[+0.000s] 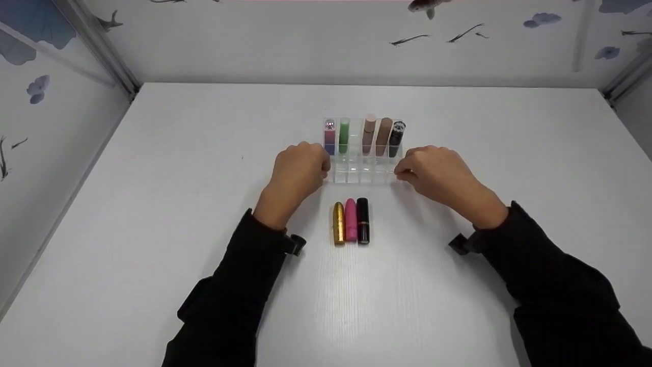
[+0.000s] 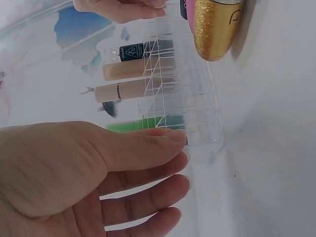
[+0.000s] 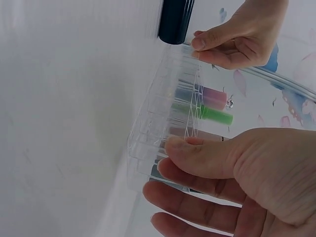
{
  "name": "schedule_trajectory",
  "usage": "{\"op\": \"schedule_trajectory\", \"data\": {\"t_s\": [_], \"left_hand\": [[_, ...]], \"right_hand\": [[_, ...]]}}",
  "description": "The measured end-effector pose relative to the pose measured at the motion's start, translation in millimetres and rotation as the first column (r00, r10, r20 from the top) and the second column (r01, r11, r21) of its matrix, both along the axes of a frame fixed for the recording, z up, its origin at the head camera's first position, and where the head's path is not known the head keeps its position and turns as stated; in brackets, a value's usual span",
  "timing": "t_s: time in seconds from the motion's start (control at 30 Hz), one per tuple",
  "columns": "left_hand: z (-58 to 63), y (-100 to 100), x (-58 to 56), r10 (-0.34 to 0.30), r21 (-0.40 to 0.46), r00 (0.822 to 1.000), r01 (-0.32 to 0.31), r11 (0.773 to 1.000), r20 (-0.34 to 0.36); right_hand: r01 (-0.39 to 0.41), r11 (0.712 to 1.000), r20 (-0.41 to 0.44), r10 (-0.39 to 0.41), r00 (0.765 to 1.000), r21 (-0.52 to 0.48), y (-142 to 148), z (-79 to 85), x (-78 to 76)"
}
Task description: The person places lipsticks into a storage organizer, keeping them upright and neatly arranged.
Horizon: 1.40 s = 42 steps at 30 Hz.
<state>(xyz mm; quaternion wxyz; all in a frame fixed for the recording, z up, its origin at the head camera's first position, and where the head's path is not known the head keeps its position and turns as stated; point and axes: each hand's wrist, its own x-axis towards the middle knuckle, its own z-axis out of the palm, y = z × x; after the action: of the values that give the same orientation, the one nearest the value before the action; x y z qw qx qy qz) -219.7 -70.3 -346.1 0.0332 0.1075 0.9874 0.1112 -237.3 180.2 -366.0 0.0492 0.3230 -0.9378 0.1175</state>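
Note:
A clear plastic lipstick organizer (image 1: 353, 176) stands on the white table. My left hand (image 1: 299, 165) pinches its left end between thumb and forefinger, the other fingers loosely bent beside it. At the opposite end my right hand (image 1: 437, 172) pinches the side wall the same way. In the back row stand a pink-and-blue tube (image 1: 329, 136), a green tube (image 1: 344, 135), a pinkish tube (image 1: 368, 133), a brown tube (image 1: 383, 136) and a black tube (image 1: 396, 137). The front compartments hold nothing.
In front of the organizer lie a gold lipstick (image 1: 338, 223), a bright pink lipstick (image 1: 351, 220) and a black lipstick (image 1: 362, 220), side by side. White panels (image 1: 285, 46) with painted fish and petals border the table (image 1: 204, 132) at the back and sides.

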Motion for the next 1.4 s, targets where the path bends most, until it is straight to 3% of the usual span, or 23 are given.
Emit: {"op": "schedule_trajectory", "data": {"t_s": [0.17,0.43,0.57,0.67,0.8,1.13,1.4], "left_hand": [[6.2,0,3.9,0.001,0.017,1.0,-0.001,1.0,-0.03],[14.7,6,10.2,-0.077,0.079,0.994,0.071,0.994,0.081],[12.9,5,11.9,-0.118,0.131,0.97,0.091,0.987,0.214],[10.0,5,12.1,-0.125,0.133,0.94,0.087,0.987,0.318],[6.0,6,12.0,-0.12,0.111,0.912,0.083,0.99,0.392],[0.8,5,10.1,-0.145,0.116,0.903,0.107,0.988,0.405],[2.6,7,10.6,-0.166,0.135,0.877,0.117,0.984,0.452]], "right_hand": [[-0.043,0.998,0.012,0.044,0.999,-0.034,-1,0.1,-0.9],[-0.075,0.996,0.051,0.078,0.996,-0.056,0,-0.8,-6.0],[-0.067,0.996,0.1,0.072,0.992,-0.059,0,-0.6,-8.6],[-0.067,0.996,0.126,0.075,0.989,-0.063,2,-0.1,-9.9],[-0.069,0.995,0.137,0.077,0.988,-0.065,4,-0.2,-11.9],[-0.067,0.996,0.155,0.077,0.985,-0.066,5,-0.3,-12.6],[-0.078,0.994,0.156,0.089,0.984,-0.075,6,-0.7,-12.6]]}}
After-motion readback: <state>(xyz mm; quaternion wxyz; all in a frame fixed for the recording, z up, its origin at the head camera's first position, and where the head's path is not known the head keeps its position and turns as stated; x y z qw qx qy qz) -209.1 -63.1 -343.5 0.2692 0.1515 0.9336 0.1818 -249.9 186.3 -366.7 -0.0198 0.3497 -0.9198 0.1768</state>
